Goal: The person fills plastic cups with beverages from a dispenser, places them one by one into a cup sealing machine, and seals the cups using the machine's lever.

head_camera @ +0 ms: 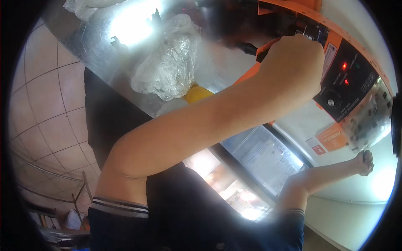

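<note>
My left hand (293, 61) reaches across the front of an orange and black Getra machine (337, 75) with a dial and lit red lamps. Its back faces the camera and hides the fingers and whatever they touch. At the far right, my right hand (366, 163) is raised, its fingers curled round a small dark object (365, 154). Just above that hand is clear plastic film (370, 119) with dark square marks. Crumpled clear plastic (171, 59) lies on the metal worktop (100, 50), beside a yellow round object (199, 94) partly behind my left forearm.
An orange warning label (333, 137) is on a pale surface below the machine. A glass-fronted case (257, 153) stands between my arms. A black handle (248, 48) juts out near the machine. A metal-tube rack (77, 188) stands on the tiled floor at lower left.
</note>
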Tool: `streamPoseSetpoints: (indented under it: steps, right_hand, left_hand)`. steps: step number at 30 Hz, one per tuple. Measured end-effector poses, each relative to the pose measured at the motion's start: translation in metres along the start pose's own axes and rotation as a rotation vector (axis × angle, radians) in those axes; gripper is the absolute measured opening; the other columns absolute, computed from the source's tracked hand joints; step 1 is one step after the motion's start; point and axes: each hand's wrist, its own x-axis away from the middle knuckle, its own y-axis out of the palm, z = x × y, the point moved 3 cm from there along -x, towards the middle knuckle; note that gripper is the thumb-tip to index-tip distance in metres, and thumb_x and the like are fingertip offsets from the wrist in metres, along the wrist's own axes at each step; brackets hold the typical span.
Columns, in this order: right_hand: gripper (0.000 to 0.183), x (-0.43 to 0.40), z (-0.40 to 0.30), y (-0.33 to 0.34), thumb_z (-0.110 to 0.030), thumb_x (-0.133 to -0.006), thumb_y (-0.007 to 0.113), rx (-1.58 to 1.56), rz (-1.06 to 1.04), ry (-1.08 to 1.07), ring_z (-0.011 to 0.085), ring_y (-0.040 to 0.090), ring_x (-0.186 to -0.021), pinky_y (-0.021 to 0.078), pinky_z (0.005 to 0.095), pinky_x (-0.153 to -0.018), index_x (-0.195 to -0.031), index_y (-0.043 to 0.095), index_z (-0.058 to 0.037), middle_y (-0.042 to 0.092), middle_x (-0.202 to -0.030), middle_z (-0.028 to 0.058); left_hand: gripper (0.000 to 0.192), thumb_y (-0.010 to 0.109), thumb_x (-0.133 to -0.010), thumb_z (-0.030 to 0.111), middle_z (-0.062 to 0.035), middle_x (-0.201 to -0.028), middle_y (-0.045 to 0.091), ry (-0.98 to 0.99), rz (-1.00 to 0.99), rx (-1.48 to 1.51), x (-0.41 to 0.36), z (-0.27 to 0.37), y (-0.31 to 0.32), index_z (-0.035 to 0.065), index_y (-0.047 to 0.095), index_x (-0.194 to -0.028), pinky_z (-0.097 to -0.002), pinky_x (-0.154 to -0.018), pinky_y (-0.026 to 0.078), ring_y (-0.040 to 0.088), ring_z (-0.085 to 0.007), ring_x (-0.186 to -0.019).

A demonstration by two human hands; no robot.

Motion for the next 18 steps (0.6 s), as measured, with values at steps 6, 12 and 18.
streamPoseSetpoints:
  steps: [6, 12, 18]
  right_hand:
    - [0.041, 0.0, 0.012, 0.014, -0.015, -0.076, 0.049, 0.122, 0.096, -0.028, 0.0191, 0.028, -0.045, 0.0276, 0.0339, -0.05, -0.049, 0.018, -0.0199, 0.02, -0.046, 0.0014]
    - [0.036, -0.045, 0.009, -0.01, -0.013, -0.075, 0.049, 0.052, 0.126, 0.017, 0.0202, 0.027, -0.046, 0.0288, 0.0363, -0.05, -0.053, 0.021, -0.0182, 0.021, -0.051, 0.0037]
    - [0.041, 0.111, -0.013, 0.046, -0.023, -0.084, 0.049, 0.041, 0.086, -0.164, 0.0192, 0.029, -0.045, 0.029, 0.0331, -0.048, -0.05, 0.027, -0.0187, 0.023, -0.047, 0.0014]
  left_hand:
    - [0.017, 0.076, -0.071, 0.007, -0.027, -0.072, 0.067, 0.028, 0.115, 0.074, -0.006, 0.004, 0.002, -0.0078, 0.07, -0.076, -0.042, -0.066, 0.06, 0.072, -0.0385, -0.069]
    - [0.021, 0.078, -0.069, 0.01, -0.0256, -0.076, 0.069, 0.073, 0.129, -0.004, -0.01, 0.011, 0.008, -0.0067, 0.071, -0.079, -0.04, -0.066, 0.06, 0.073, -0.0363, -0.071]
    - [0.017, 0.077, -0.067, 0.009, -0.0262, -0.08, 0.069, 0.034, 0.109, 0.093, -0.008, 0.007, 0.005, -0.0042, 0.072, -0.077, -0.0427, -0.069, 0.06, 0.073, -0.0371, -0.074]
